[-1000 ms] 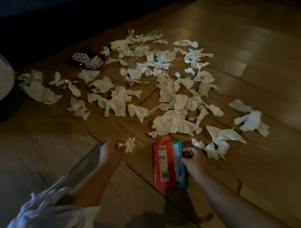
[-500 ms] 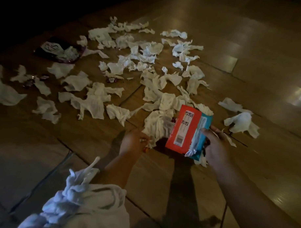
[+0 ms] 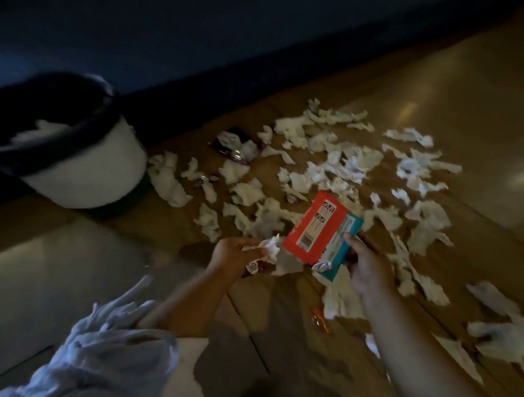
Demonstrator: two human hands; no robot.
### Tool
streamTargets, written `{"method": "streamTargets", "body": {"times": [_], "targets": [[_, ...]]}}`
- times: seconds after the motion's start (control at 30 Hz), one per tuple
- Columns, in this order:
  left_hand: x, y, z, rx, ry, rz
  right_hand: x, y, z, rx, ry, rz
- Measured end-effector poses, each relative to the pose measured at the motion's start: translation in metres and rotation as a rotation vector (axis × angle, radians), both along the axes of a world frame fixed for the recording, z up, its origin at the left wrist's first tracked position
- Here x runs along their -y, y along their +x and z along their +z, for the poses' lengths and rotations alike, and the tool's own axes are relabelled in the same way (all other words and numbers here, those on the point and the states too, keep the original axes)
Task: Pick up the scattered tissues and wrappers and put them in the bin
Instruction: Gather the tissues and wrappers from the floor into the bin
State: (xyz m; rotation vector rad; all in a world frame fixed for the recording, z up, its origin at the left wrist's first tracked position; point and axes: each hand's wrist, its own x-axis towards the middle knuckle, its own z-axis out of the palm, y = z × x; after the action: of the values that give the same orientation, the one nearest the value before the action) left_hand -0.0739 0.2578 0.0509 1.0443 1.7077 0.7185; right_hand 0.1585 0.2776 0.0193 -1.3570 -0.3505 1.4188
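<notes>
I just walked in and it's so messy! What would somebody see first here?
First, the white tissues strewn across the wooden floor in the middle. Then the bright orange and teal packets in the right hand, while the left hand grips a crumpled tissue. A white bin with a dark liner stands at the far left.

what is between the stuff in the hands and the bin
Nothing visible. The left hand grips a tissue, the right hand holds orange and teal wrappers, and the bin stands open to their left; only loose tissues lie on the floor between.
</notes>
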Motion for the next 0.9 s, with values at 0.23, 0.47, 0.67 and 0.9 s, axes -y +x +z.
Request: {"method": "streamTargets", "body": {"times": [0.23,0.47,0.67,0.9], "targets": [[-0.004,-0.114,0.098,0.025,0.064,0.399,-0.066,-0.124,0.070,-0.050,0.026,0.307],[-0.003,-0.227,0.145,0.030,0.218,0.602,-0.102,-0.261,0.121,-0.083,0.027,0.461],[-0.043,-0.316,0.161,0.262,0.370,0.918,-0.152,-0.365,0.157,-0.072,0.016,0.556],[-0.099,-0.373,0.149,0.330,0.406,1.028,-0.206,-0.475,0.152,-0.030,0.022,0.626]]}}
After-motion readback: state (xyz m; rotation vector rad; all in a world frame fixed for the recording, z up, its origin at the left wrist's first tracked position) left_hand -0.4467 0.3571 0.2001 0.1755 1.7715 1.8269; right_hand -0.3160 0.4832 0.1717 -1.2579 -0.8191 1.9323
